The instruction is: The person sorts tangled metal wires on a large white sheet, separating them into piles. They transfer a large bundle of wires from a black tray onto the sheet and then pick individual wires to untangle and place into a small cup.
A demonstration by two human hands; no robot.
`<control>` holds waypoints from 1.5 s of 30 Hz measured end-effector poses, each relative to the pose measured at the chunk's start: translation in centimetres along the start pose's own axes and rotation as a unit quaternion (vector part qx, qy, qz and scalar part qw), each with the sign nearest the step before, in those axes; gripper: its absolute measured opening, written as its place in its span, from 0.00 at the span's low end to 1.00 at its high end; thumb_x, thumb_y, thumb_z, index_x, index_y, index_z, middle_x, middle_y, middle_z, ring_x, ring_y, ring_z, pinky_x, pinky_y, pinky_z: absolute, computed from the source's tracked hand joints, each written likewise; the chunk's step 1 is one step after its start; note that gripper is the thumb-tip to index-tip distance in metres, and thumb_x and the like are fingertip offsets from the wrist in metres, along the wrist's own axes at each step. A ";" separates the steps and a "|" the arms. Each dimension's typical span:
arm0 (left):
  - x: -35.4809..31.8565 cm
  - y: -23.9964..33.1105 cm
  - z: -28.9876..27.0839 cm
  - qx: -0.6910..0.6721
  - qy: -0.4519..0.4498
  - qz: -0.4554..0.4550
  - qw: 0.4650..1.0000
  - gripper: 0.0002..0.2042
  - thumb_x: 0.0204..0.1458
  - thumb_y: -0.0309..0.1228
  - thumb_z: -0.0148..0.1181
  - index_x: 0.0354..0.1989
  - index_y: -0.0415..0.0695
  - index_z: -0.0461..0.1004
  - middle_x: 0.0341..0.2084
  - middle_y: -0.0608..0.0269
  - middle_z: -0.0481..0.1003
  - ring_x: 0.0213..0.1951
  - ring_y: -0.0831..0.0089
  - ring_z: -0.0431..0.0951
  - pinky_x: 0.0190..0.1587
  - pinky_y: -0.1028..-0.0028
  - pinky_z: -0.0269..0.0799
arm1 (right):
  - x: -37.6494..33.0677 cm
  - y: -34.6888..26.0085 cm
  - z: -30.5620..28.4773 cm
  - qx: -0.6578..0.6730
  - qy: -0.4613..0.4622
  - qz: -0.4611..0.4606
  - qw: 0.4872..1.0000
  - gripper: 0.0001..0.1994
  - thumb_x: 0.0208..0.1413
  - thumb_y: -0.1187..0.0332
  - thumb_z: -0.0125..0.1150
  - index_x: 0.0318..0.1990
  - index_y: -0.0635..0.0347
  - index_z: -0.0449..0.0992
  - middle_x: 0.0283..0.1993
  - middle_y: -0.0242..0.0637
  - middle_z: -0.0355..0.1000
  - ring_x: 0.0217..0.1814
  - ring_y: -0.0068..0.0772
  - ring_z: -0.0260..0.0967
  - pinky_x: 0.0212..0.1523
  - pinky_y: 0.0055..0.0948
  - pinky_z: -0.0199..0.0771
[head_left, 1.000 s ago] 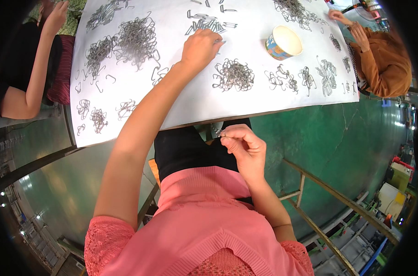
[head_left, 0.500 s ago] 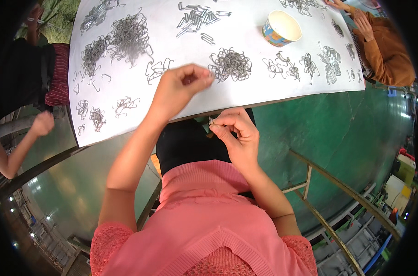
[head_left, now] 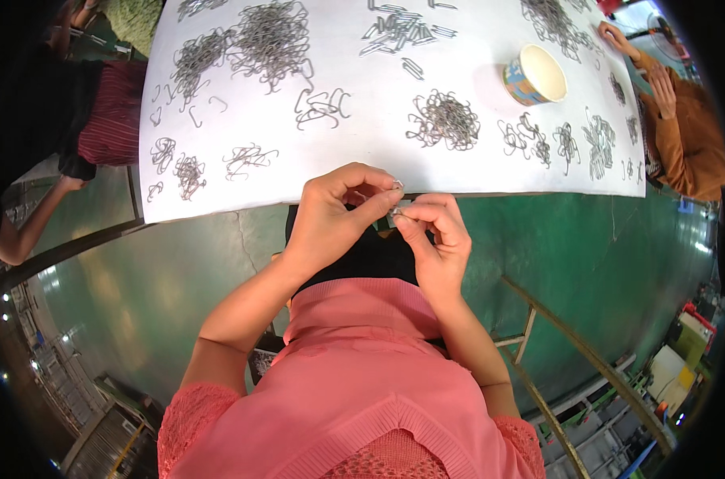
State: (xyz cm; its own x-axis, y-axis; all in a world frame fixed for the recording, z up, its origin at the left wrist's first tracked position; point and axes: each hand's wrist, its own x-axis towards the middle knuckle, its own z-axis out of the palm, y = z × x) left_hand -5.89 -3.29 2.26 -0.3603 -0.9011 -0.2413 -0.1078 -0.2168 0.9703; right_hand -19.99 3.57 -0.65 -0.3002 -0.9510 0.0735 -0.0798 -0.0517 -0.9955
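Note:
Just off the table's front edge, my left hand (head_left: 338, 211) pinches a small bent metal wire piece (head_left: 398, 184) between thumb and fingertips. Close by on its right, my right hand (head_left: 441, 243) grips another small metal piece (head_left: 396, 211), mostly covered by the fingertips. The two pieces are very near each other; I cannot tell if they touch. Beyond my hands, a round heap of grey wire hooks (head_left: 444, 120) lies on the white-covered table (head_left: 362, 152). A looser group of hooks (head_left: 321, 108) lies to its left.
A paper tub (head_left: 536, 76) stands at the right among more piles. Long narrow wire links (head_left: 402, 32) lie at the far middle, and a large hook pile (head_left: 271, 44) at the far left. People sit at both sides; a metal rail (head_left: 594, 359) runs at lower right.
My left hand has come back from beside the round hook heap to meet my right hand at the table edge. The view has shifted, and the person at right has moved a hand.

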 end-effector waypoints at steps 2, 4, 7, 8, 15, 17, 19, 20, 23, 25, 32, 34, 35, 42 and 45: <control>-0.2 -0.1 -0.4 -0.005 0.001 -0.005 1.000 0.03 0.51 0.22 0.60 0.34 0.39 0.76 0.32 0.65 0.76 0.34 0.80 0.75 0.39 0.80 0.71 | 0.0 0.0 0.1 -0.010 0.001 -0.002 1.000 0.04 0.47 0.75 0.66 0.31 0.60 0.78 0.34 0.31 0.68 0.29 0.19 0.59 0.28 0.18 0.60; -0.6 0.2 -0.5 0.001 -0.006 -0.005 1.000 0.03 0.50 0.22 0.60 0.34 0.39 0.76 0.33 0.65 0.76 0.34 0.80 0.75 0.38 0.80 0.70 | 0.0 0.0 0.2 -0.023 -0.004 0.000 1.000 0.04 0.47 0.75 0.66 0.31 0.60 0.78 0.34 0.32 0.69 0.30 0.19 0.60 0.29 0.19 0.60; -1.1 0.1 -0.6 0.035 0.008 0.065 0.997 0.04 0.49 0.22 0.61 0.33 0.40 0.77 0.33 0.64 0.76 0.34 0.80 0.74 0.35 0.80 0.69 | -0.1 0.1 0.3 -0.061 -0.020 -0.023 0.998 0.04 0.47 0.75 0.66 0.31 0.60 0.77 0.35 0.32 0.69 0.31 0.20 0.62 0.30 0.19 0.61; -1.4 0.0 -0.7 0.046 0.011 0.077 0.996 0.04 0.49 0.22 0.61 0.33 0.40 0.77 0.33 0.63 0.76 0.34 0.79 0.74 0.35 0.80 0.69 | -0.2 0.3 0.3 -0.076 -0.032 -0.040 0.996 0.05 0.47 0.75 0.66 0.32 0.61 0.77 0.35 0.32 0.69 0.32 0.20 0.63 0.30 0.19 0.62; -2.6 -1.4 -0.7 0.059 0.046 0.173 0.982 0.06 0.46 0.22 0.64 0.33 0.41 0.78 0.32 0.62 0.76 0.30 0.75 0.75 0.29 0.78 0.69 | 4.0 0.3 -0.8 -0.125 -0.097 -0.042 0.986 0.05 0.52 0.73 0.61 0.36 0.62 0.76 0.33 0.35 0.70 0.29 0.24 0.66 0.29 0.21 0.65; -3.0 -1.9 -0.7 0.051 0.039 0.180 0.982 0.06 0.46 0.22 0.64 0.34 0.41 0.78 0.31 0.63 0.76 0.30 0.75 0.75 0.29 0.78 0.69 | 7.8 0.3 0.5 -0.183 -0.149 -0.091 0.967 0.04 0.52 0.73 0.60 0.35 0.61 0.76 0.33 0.34 0.72 0.29 0.26 0.68 0.29 0.23 0.65; -3.2 -1.9 -0.5 0.039 0.027 0.165 0.985 0.06 0.47 0.22 0.63 0.34 0.42 0.78 0.32 0.63 0.76 0.32 0.76 0.74 0.31 0.78 0.68 | 11.5 0.6 2.6 -0.226 -0.195 -0.137 0.945 0.04 0.52 0.72 0.60 0.35 0.58 0.77 0.34 0.33 0.73 0.31 0.31 0.70 0.29 0.26 0.67; -3.3 -2.0 -0.4 0.034 0.025 0.155 0.987 0.06 0.47 0.21 0.63 0.34 0.42 0.79 0.33 0.63 0.76 0.33 0.77 0.74 0.32 0.79 0.68 | 13.2 1.2 4.0 -0.242 -0.217 -0.167 0.931 0.04 0.52 0.71 0.60 0.35 0.56 0.77 0.34 0.32 0.73 0.32 0.33 0.71 0.30 0.28 0.68; -3.6 -2.2 -0.1 0.026 0.034 0.160 0.986 0.06 0.46 0.22 0.64 0.34 0.42 0.79 0.33 0.63 0.76 0.33 0.77 0.75 0.32 0.79 0.68 | 17.1 2.1 8.2 -0.326 -0.296 -0.188 0.878 0.03 0.51 0.68 0.60 0.33 0.53 0.77 0.35 0.32 0.72 0.36 0.36 0.71 0.35 0.33 0.70; -3.7 -2.4 -0.1 0.033 0.041 0.169 0.984 0.06 0.46 0.22 0.64 0.34 0.42 0.79 0.33 0.62 0.76 0.33 0.76 0.75 0.32 0.79 0.69 | 18.5 2.3 10.9 -0.378 -0.338 -0.202 0.838 0.03 0.51 0.68 0.59 0.32 0.52 0.76 0.35 0.32 0.71 0.37 0.36 0.71 0.38 0.34 0.70; -4.1 -2.6 -0.3 0.029 0.053 0.175 0.983 0.06 0.46 0.23 0.65 0.34 0.42 0.78 0.32 0.62 0.76 0.32 0.74 0.75 0.31 0.78 0.70 | 19.8 3.5 13.6 -0.501 -0.398 -0.314 0.702 0.02 0.51 0.69 0.58 0.31 0.54 0.75 0.39 0.33 0.71 0.40 0.38 0.71 0.40 0.36 0.71; -4.1 -2.9 -0.3 0.028 0.063 0.180 0.981 0.06 0.46 0.23 0.65 0.34 0.42 0.78 0.31 0.62 0.77 0.32 0.73 0.76 0.31 0.78 0.70 | 19.4 3.2 13.1 -0.485 -0.371 -0.318 0.725 0.03 0.51 0.69 0.59 0.32 0.57 0.74 0.39 0.34 0.71 0.41 0.39 0.71 0.40 0.37 0.71; -4.0 -3.1 -0.3 0.032 0.064 0.189 0.979 0.06 0.46 0.23 0.65 0.34 0.42 0.78 0.31 0.62 0.77 0.32 0.73 0.76 0.31 0.77 0.70 | 19.5 2.8 12.6 -0.458 -0.350 -0.274 0.770 0.04 0.51 0.69 0.60 0.31 0.58 0.74 0.38 0.36 0.72 0.40 0.40 0.72 0.39 0.37 0.71; -4.1 -3.4 0.1 0.030 0.059 0.197 0.978 0.06 0.46 0.23 0.65 0.34 0.42 0.78 0.31 0.63 0.78 0.31 0.74 0.75 0.31 0.77 0.70 | 20.2 3.6 3.5 -0.232 -0.207 -0.050 0.949 0.06 0.49 0.72 0.62 0.34 0.64 0.77 0.29 0.39 0.76 0.28 0.30 0.71 0.32 0.28 0.71; -3.9 -3.9 0.3 0.031 0.053 0.182 0.981 0.06 0.46 0.23 0.65 0.34 0.42 0.78 0.31 0.64 0.78 0.31 0.75 0.75 0.30 0.77 0.69 | 19.7 4.1 1.6 -0.219 -0.208 0.029 0.953 0.07 0.51 0.73 0.61 0.37 0.64 0.77 0.29 0.32 0.74 0.28 0.20 0.68 0.31 0.20 0.68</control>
State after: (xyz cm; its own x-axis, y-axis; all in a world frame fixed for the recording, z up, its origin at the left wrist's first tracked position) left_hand -4.30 1.22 -0.60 -0.2868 -0.9496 0.1267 -0.0471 0.1461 0.9881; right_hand -24.76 -15.88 -3.34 0.0794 -0.9917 -0.1012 -0.4915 0.0494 -0.8695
